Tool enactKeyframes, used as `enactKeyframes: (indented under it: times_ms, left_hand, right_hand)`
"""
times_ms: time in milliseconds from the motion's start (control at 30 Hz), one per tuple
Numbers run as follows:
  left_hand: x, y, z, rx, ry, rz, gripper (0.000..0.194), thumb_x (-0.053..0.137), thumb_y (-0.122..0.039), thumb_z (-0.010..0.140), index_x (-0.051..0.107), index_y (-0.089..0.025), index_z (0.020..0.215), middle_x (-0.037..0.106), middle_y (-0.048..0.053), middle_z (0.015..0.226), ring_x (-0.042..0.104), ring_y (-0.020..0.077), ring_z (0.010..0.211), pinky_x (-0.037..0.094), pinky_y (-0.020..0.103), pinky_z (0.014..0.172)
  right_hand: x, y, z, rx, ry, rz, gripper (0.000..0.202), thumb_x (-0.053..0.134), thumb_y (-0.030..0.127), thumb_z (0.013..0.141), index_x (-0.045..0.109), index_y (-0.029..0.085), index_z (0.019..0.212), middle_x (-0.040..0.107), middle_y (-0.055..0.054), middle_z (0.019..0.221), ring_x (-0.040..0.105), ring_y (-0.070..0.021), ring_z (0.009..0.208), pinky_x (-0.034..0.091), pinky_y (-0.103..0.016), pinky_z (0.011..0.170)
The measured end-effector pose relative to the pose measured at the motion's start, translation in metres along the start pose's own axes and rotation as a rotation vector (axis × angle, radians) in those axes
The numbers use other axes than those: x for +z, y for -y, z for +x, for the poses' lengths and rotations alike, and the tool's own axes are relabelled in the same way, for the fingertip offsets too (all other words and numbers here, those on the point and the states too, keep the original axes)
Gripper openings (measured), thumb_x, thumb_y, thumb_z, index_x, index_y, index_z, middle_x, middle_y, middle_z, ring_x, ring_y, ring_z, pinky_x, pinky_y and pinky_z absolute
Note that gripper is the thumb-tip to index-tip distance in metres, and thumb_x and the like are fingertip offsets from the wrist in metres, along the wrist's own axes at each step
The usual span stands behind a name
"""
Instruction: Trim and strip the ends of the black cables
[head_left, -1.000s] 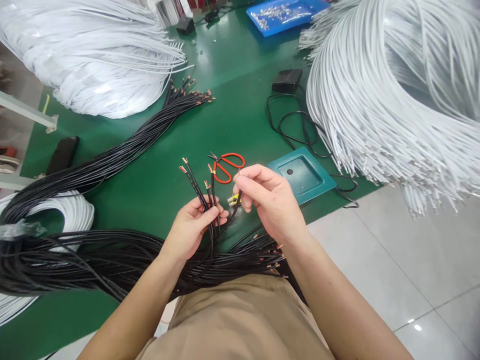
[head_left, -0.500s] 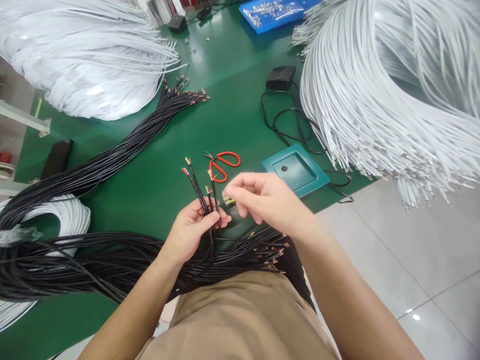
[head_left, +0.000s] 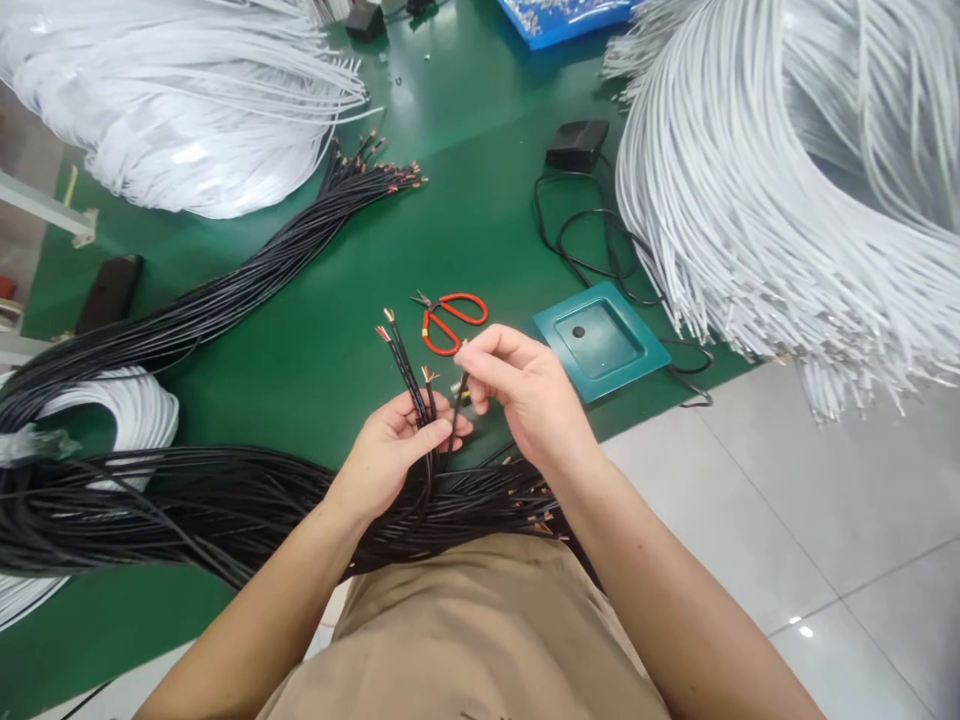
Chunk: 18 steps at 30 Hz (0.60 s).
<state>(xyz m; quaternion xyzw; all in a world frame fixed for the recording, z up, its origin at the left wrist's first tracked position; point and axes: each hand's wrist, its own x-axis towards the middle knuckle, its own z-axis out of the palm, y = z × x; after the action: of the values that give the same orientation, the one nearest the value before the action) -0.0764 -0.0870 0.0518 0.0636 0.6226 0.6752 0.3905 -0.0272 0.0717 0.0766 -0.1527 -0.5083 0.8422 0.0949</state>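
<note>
**Now a Few Black Cables (head_left: 409, 375) Stand in Your Left Hand (head_left: 390, 450), With a Single Cable (head_left: 457, 408) Pinched in Your Right Hand (head_left: 525, 400)**

At far left, a pale metal bar (head_left: 45, 205) slants in above a black oblong case (head_left: 111, 293). Below them, a coil of white cable (head_left: 146, 420) is partly covered by a long black bundle (head_left: 255, 275), which climbs across the green bench (head_left: 510, 220) and ends in bare, reddish tips beside a heap of white wires (head_left: 187, 110). A second black bundle (head_left: 187, 505) runs across in front of you, passing under your left forearm and crowding the space by your lap.

In the middle, your left fingers are closed around the cables, thumb laid across them, stripped ends pointing up and away. Just beyond lie scissors (head_left: 442, 335) with red loops; one loop has a yellow patch, too small to tell whether it bears print. A small pale-and-yellow piece sits partly hidden behind the single cable. Your right thumb and forefinger are pressed together near that cable's tip, mostly covering it; the other fingers curl in.

Further right, a blue tray (head_left: 555, 25) of small shiny pieces is cut by the top edge, above a black box (head_left: 576, 145) with a looping cord. A teal tray (head_left: 600, 345) rests beyond your right hand, and a big white cable bundle (head_left: 750, 200) overhangs the bench edge.
</note>
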Motion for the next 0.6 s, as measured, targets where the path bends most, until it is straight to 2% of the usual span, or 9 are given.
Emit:
enactKeyframes:
  times_ms: [100,167,200,233,267,400,467,533,600]
  left_hand:
    - [-0.004,-0.002,0.002,-0.018,-0.038,-0.045,0.017,0.074,-0.028,0.075,0.070,-0.016,0.087,0.069,0.004,0.089,0.065,0.0161,0.088,0.056,0.028,0.076]
    - [-0.006,-0.001,0.003,-0.036,-0.064,-0.073,0.018,0.075,-0.028,0.074,0.071,-0.016,0.088,0.068,0.002,0.082,0.065,0.0132,0.081,0.056,0.027,0.076]
    - [-0.007,-0.001,0.004,-0.040,-0.078,-0.081,0.019,0.076,-0.027,0.073,0.071,-0.016,0.088,0.068,0.002,0.078,0.064,0.0119,0.076,0.056,0.025,0.074]
    - [-0.007,-0.001,0.004,-0.038,-0.087,-0.080,0.020,0.077,-0.026,0.072,0.071,-0.016,0.089,0.068,0.001,0.075,0.064,0.0110,0.073,0.055,0.024,0.073]
    - [-0.007,-0.001,0.005,-0.030,-0.090,-0.074,0.021,0.077,-0.026,0.072,0.071,-0.016,0.090,0.068,0.001,0.075,0.064,0.0106,0.071,0.055,0.023,0.071]
    - [-0.005,0.001,0.004,0.041,-0.047,-0.019,0.021,0.076,-0.025,0.072,0.068,-0.016,0.089,0.069,0.002,0.078,0.064,0.0121,0.071,0.054,0.024,0.068]
    - [-0.004,0.002,0.003,0.057,-0.006,0.014,0.019,0.076,-0.025,0.072,0.067,-0.016,0.087,0.069,0.002,0.077,0.064,0.0132,0.071,0.053,0.025,0.069]
    - [-0.005,0.003,0.003,0.065,0.025,0.035,0.016,0.076,-0.024,0.073,0.066,-0.016,0.083,0.069,0.002,0.075,0.064,0.0132,0.070,0.053,0.026,0.070]
    - [-0.007,0.003,0.003,0.068,0.039,0.040,0.015,0.075,-0.023,0.073,0.064,-0.017,0.080,0.069,0.001,0.075,0.065,0.0139,0.073,0.052,0.027,0.074]
  right_hand:
    - [-0.020,0.013,-0.011,0.038,0.274,0.023,0.021,0.070,0.032,0.076,0.059,0.018,0.065,0.061,0.002,0.065,0.057,-0.0099,0.062,0.048,-0.023,0.062]
    - [-0.031,0.020,-0.019,0.198,0.552,0.001,0.028,0.061,0.039,0.084,0.063,0.016,0.068,0.061,0.000,0.058,0.056,-0.0100,0.052,0.047,-0.022,0.052]
    - [-0.033,0.022,-0.021,0.286,0.645,-0.022,0.033,0.055,0.043,0.087,0.066,0.015,0.072,0.061,0.000,0.055,0.053,-0.0091,0.044,0.043,-0.021,0.045]
    - [-0.033,0.022,-0.022,0.351,0.678,-0.058,0.038,0.050,0.045,0.089,0.067,0.014,0.076,0.060,0.000,0.052,0.049,-0.0082,0.039,0.040,-0.020,0.039]
    - [-0.031,0.021,-0.021,0.376,0.636,-0.108,0.038,0.049,0.046,0.090,0.067,0.014,0.079,0.060,0.001,0.051,0.047,-0.0074,0.035,0.038,-0.019,0.037]
    - [-0.008,0.003,-0.007,0.218,0.162,-0.285,0.023,0.067,0.034,0.078,0.064,0.016,0.092,0.058,0.007,0.054,0.048,-0.0056,0.037,0.038,-0.016,0.037]
    - [0.004,-0.006,-0.001,0.167,0.099,-0.256,0.020,0.068,0.031,0.076,0.064,0.016,0.089,0.059,0.007,0.056,0.047,-0.0050,0.038,0.037,-0.017,0.037]
    - [0.010,-0.011,0.002,0.128,0.108,-0.194,0.016,0.068,0.031,0.075,0.062,0.016,0.074,0.059,0.005,0.056,0.046,-0.0045,0.039,0.036,-0.018,0.038]
    - [0.012,-0.012,0.003,0.085,0.082,-0.163,0.021,0.069,0.031,0.075,0.057,0.016,0.064,0.057,0.006,0.053,0.045,-0.0042,0.040,0.036,-0.018,0.040]
